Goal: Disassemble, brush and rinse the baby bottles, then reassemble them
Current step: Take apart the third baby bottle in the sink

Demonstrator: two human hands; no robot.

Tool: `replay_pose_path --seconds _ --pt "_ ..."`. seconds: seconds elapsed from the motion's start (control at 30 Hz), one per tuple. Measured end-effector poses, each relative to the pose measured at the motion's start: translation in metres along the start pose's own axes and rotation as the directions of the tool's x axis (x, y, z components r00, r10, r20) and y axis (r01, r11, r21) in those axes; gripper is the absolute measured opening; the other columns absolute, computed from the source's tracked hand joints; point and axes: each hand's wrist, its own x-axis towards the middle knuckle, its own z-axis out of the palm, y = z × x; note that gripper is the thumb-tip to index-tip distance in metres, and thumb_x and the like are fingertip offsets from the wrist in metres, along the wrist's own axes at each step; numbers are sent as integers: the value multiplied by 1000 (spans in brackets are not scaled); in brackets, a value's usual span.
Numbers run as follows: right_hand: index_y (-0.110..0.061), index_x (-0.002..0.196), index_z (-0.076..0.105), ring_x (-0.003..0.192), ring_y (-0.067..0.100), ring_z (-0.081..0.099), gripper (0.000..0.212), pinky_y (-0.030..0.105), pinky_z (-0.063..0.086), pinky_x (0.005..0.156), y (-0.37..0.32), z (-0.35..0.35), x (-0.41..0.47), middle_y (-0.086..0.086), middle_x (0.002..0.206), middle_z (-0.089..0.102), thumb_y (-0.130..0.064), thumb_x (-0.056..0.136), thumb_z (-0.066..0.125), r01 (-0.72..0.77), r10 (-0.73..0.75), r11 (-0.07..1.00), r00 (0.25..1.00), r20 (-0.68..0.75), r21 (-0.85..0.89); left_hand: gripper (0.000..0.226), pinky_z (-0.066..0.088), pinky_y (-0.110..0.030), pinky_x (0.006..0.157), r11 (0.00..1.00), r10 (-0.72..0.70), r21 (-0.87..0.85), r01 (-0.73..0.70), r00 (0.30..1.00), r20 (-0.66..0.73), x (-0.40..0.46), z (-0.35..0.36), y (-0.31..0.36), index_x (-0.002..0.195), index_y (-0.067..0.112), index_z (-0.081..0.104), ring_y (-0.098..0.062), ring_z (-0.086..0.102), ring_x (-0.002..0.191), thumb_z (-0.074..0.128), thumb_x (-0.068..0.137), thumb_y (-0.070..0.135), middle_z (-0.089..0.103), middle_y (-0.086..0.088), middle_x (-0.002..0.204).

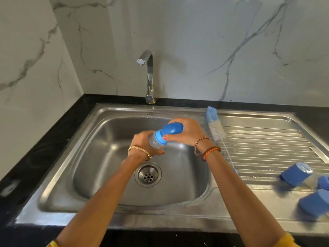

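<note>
Blue caps one end of the clear plastic baby bottle (154,142), which is held tilted over the basin of the stainless steel sink (110,175), its capped end raised toward the right. A light blue screw collar (160,138) rings the neck, and above it sits a darker blue domed plastic cap (173,128). The see-through body looks empty. The left hand (144,142) wraps its fingers around the clear body, while the right hand (187,131) grips the domed cap, thumb pressed near the collar. Bangles and thread bands circle both wrists.

Below the bottle lies the round metal drain (148,176). Behind the basin stands a curved chrome tap (149,75), with no water running. On the ribbed draining board (267,148) to the right rests a blue-and-white bristled bottle brush (215,126), head pointing toward the wall. Further right, near the frame's edge, lie blurred blue bottle parts (295,173). Black stone counter (53,132) borders the sink below white marble wall (213,41).
</note>
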Motion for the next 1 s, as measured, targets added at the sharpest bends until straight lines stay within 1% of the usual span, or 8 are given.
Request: replay_pose_path --seconds 0.17,0.27,0.33,0.5,0.6,0.8,0.93,1.0 --pt "-15 107 64 84 16 59 43 27 56 70 10 17 -13 -1 97 59 -15 68 81 -102 87 968 994 73 228 60 37 -17 81 997 32 -65 -35 999 -38 -14 6 1 109 16 63 -18 58 97 87 55 26 64 -2 105" --pt "-17 110 63 93 11 54 48 11 45 70 17 26 -18 -5 103 58 -8 66 81 -71 62 972 997 48 225 58 40 -22 83 997 59 -41 -61 997 -43 -19 10 -1 108 15 62 -20 58 98 86 56 23 63 -3 105" --pt "-15 111 62 97 10 52 54 12 41 73 18 28 -18 -7 105 57 0 63 80 -43 33 975 998 49 219 57 39 -23 83 998 59 -19 -60 998 -22 -20 9 -2 108 16 61 -20 58 100 86 57 23 63 -2 106" --pt "-12 102 65 99 12 49 53 14 40 79 28 35 -16 -8 102 58 11 57 77 70 -62 974 997 -42 215 62 35 -19 76 988 -115 -103 115 993 5 -17 12 -15 112 20 61 -13 53 90 87 56 25 61 2 107" --pt "-14 106 64 99 10 46 52 1 35 71 43 43 -9 -7 103 55 5 60 79 -32 51 975 995 -80 220 54 43 -24 74 984 -172 -44 174 984 38 -16 17 -24 106 25 62 -19 60 93 84 56 30 64 3 101" --pt "-14 116 60 93 11 51 59 20 42 75 65 72 -1 -3 104 54 -8 62 83 -298 292 938 955 61 178 56 49 -33 85 958 -276 112 262 951 140 -12 24 -43 109 26 59 -23 59 100 80 58 36 64 0 105" --pt "-10 125 53 99 19 56 66 29 53 70 77 81 2 7 120 56 -4 65 81 -541 524 708 834 175 454 58 45 -38 89 919 -347 250 305 926 148 -12 25 -49 116 16 55 -27 53 110 78 65 33 60 -7 114" --pt "-13 124 55 104 22 57 66 33 52 78 86 82 4 8 122 57 -6 64 82 -540 525 833 841 133 125 58 45 -39 93 906 -380 265 330 910 167 -12 27 -54 120 13 54 -28 52 114 75 69 31 58 -9 118"
